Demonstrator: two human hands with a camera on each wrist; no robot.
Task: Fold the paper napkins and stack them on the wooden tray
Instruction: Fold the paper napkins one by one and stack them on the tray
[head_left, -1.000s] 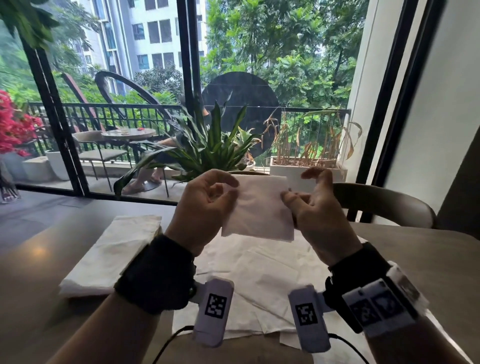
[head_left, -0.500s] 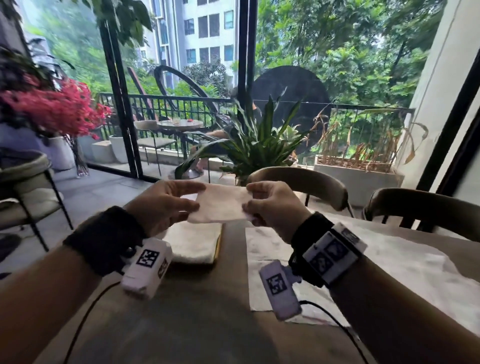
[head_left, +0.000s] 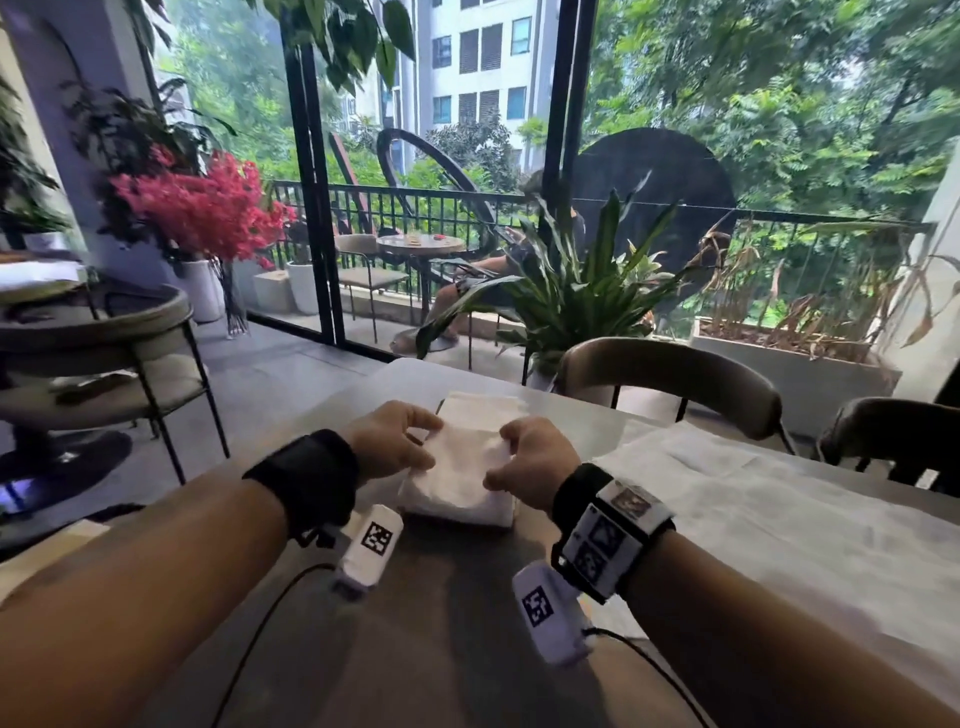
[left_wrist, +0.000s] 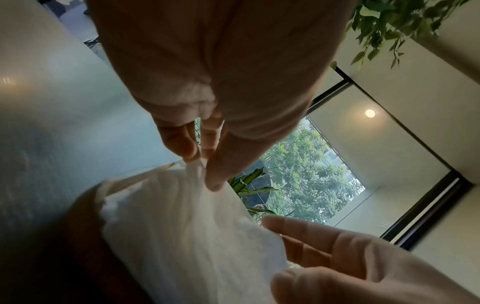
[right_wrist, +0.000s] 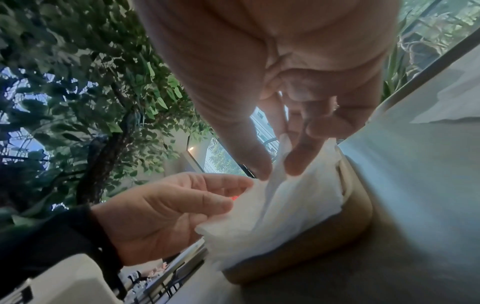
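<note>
Head view: the folded napkin (head_left: 462, 457), lifted a second earlier, had come down onto the stack (head_left: 457, 506) on the counter (head_left: 441, 623). Wrist views: left hand (left_wrist: 207, 127) and right hand (right_wrist: 272, 123) fingers pinched its edges; wooden tray (right_wrist: 298, 255) beneath. Release seemed imminent.

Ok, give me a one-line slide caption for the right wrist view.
Both hands, right hand and left hand, pinch a folded napkin over the wooden tray.
</note>
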